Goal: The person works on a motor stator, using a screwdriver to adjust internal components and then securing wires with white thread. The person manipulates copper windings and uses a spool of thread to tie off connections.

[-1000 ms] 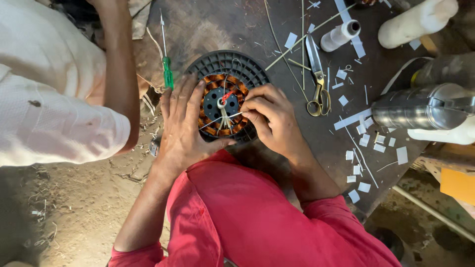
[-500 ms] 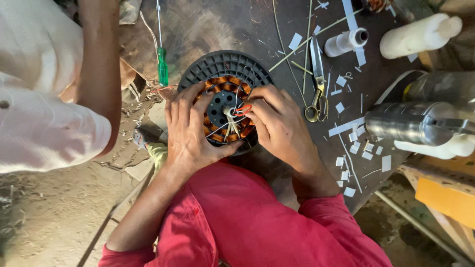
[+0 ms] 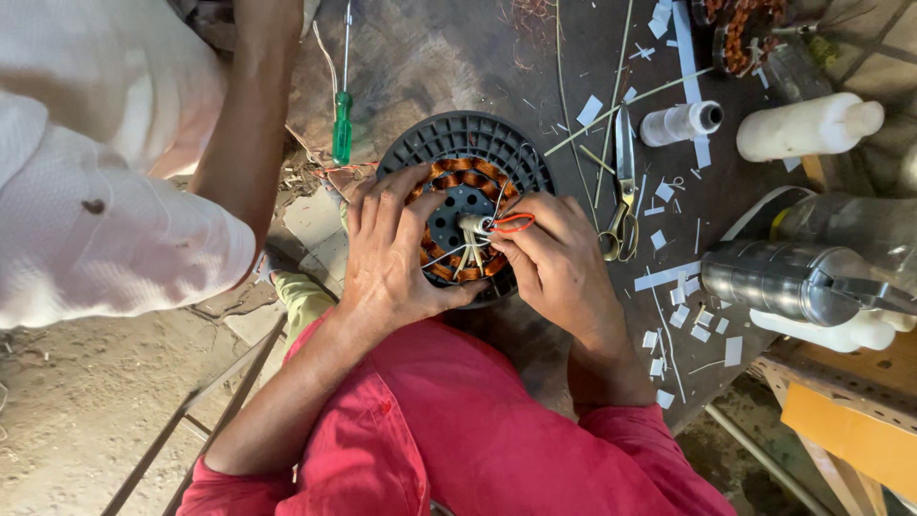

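Hands on motor stator, left hand grip clamped on its rim, right hand grip pinching red wire.

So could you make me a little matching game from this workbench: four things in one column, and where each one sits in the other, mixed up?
Things:
1. screwdriver
2. scissors
3. motor stator
4. white bottle

Places:
A. under both hands, left hand and right hand
B. far right of the table, lying on its side
C. just right of the round black part
D. left of the round black part, green handle

Pairs: 1-D, 2-C, 3-A, 4-B
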